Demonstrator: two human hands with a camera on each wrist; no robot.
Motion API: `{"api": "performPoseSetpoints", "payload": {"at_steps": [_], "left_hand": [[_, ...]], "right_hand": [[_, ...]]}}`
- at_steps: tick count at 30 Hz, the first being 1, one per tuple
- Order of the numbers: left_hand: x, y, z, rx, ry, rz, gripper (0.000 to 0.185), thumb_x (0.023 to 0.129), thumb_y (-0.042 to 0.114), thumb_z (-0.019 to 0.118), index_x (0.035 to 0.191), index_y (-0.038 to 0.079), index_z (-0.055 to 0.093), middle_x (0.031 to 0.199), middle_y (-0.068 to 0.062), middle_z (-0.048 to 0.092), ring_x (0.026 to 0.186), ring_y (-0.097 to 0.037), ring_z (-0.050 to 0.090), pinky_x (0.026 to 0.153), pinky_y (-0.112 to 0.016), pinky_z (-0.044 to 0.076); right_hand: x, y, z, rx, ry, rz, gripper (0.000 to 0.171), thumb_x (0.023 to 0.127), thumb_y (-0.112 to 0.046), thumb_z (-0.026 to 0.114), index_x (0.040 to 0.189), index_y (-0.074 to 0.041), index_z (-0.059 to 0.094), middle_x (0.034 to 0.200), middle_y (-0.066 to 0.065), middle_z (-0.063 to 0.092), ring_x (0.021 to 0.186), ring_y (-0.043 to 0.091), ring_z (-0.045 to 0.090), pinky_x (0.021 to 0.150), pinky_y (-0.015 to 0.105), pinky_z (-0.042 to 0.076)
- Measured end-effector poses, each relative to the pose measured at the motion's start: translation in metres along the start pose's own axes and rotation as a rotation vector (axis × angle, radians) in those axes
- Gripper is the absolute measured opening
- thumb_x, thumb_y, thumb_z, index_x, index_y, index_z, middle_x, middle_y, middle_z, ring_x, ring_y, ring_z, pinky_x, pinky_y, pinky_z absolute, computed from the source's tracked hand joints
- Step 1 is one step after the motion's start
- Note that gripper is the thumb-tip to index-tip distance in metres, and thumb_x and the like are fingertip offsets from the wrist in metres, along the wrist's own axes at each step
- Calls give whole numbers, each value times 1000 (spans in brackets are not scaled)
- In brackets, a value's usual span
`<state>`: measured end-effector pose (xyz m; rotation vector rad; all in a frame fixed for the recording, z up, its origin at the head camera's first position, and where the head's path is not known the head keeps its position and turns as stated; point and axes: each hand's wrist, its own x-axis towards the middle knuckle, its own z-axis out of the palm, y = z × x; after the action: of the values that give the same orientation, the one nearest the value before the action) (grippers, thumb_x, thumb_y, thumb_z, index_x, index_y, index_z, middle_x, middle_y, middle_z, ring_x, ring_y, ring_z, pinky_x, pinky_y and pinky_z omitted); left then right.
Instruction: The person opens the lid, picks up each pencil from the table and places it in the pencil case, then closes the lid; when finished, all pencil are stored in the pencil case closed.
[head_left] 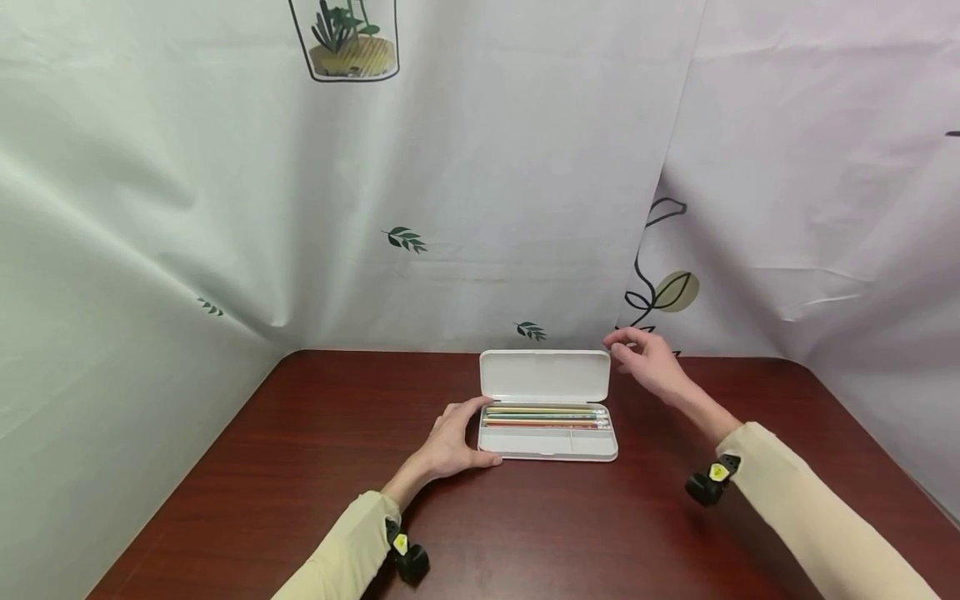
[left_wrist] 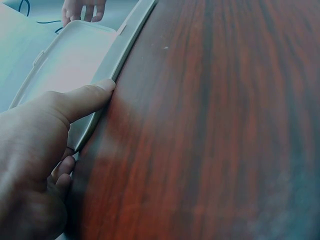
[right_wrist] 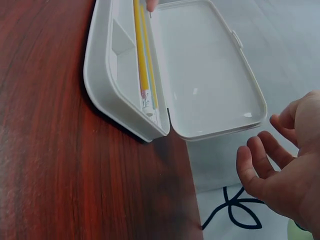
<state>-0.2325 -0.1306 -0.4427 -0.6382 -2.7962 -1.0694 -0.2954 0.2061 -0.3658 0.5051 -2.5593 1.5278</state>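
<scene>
A white pencil case (head_left: 536, 444) lies on the table with its lid (head_left: 545, 377) swung up at the back. Several pencils (head_left: 546, 415) with eraser ends to the right fill its rear compartment; the front one shows a divider and bare floor. My left hand (head_left: 450, 442) grips the case's left end, thumb on the front edge and fingers toward the hinge side. In the left wrist view, the thumb (left_wrist: 92, 97) presses along the case's front wall. My right hand (head_left: 651, 362) is beside the lid's upper right corner, its fingers loosely bent and holding nothing.
The dark red wooden table (head_left: 315, 467) ends in a back edge just behind the case. A pale hanging cloth (head_left: 487, 167) with printed leaves rises behind it and along both sides. A small black camera (head_left: 707, 485) sits on the right wrist.
</scene>
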Motion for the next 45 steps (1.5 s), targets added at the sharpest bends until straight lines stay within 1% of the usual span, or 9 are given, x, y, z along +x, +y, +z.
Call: {"api": "performPoseSetpoints", "payload": {"at_steps": [4, 7, 15, 22, 26, 30, 37, 42, 45], "left_hand": [[0, 0, 0, 4, 3, 3, 87, 59, 44, 81, 133, 22, 42, 124, 0, 47, 113, -24, 36, 88, -46, 30], [1, -1, 1, 9, 2, 0, 87, 59, 43, 81, 133, 22, 42, 124, 0, 47, 114, -23, 35, 89, -45, 29], [0, -1, 0, 15, 1, 10, 87, 60, 44, 81, 133, 21, 42, 124, -1, 47, 113, -24, 36, 88, -46, 30], [0, 1, -1, 3, 1, -1, 87, 59, 42, 82, 133, 22, 42, 124, 0, 47, 113, -24, 36, 88, -46, 30], [0, 1, 0, 7, -1, -7, 87, 59, 43, 82, 133, 22, 41, 124, -1, 47, 113, -24, 36, 88, -46, 30], [0, 1, 1, 4, 1, -26, 89, 58, 44, 82, 133, 23, 39, 125, 1, 46, 113, -23, 35, 89, -45, 30], [-1, 0, 2, -13, 12, -37, 88, 57, 44, 82, 128, 19, 38, 124, 0, 45, 113, -20, 36, 90, -43, 30], [0, 1, 2, -17, 20, -37, 87, 56, 44, 83, 124, 16, 37, 122, -3, 46, 113, -20, 37, 92, -43, 27], [1, 1, 2, -20, 25, -31, 88, 55, 44, 83, 124, 15, 36, 122, -3, 46, 113, -20, 37, 93, -43, 26]], "right_hand": [[3, -1, 2, 27, -20, 5, 22, 93, -20, 52, 106, -4, 59, 110, 16, 55, 91, 31, 58, 72, 44, 48], [5, -1, 3, 32, -31, 7, 22, 92, -20, 52, 105, -3, 60, 107, 17, 56, 88, 29, 58, 72, 45, 48], [8, 3, 7, 45, -44, 24, 24, 91, -18, 55, 103, 1, 62, 102, 19, 56, 87, 30, 57, 70, 46, 48], [8, 1, 7, 154, -96, 47, 26, 91, -16, 56, 104, 6, 60, 103, 23, 56, 87, 32, 58, 73, 51, 46], [7, 1, 6, 202, -122, 54, 27, 90, -15, 56, 104, 8, 59, 103, 24, 57, 88, 32, 58, 75, 52, 45], [7, 4, 5, 199, -145, 42, 28, 90, -17, 57, 104, 7, 60, 102, 24, 57, 88, 32, 59, 75, 52, 45], [4, 10, 4, 224, -183, 13, 29, 90, -18, 56, 104, 8, 60, 102, 22, 58, 87, 31, 60, 73, 46, 48], [1, 10, 3, 248, -209, -9, 28, 90, -17, 57, 104, 8, 59, 100, 20, 58, 86, 29, 61, 73, 48, 47], [-1, 9, 2, 259, -220, -13, 27, 90, -17, 57, 104, 7, 60, 98, 20, 59, 86, 29, 61, 74, 50, 45]]}}
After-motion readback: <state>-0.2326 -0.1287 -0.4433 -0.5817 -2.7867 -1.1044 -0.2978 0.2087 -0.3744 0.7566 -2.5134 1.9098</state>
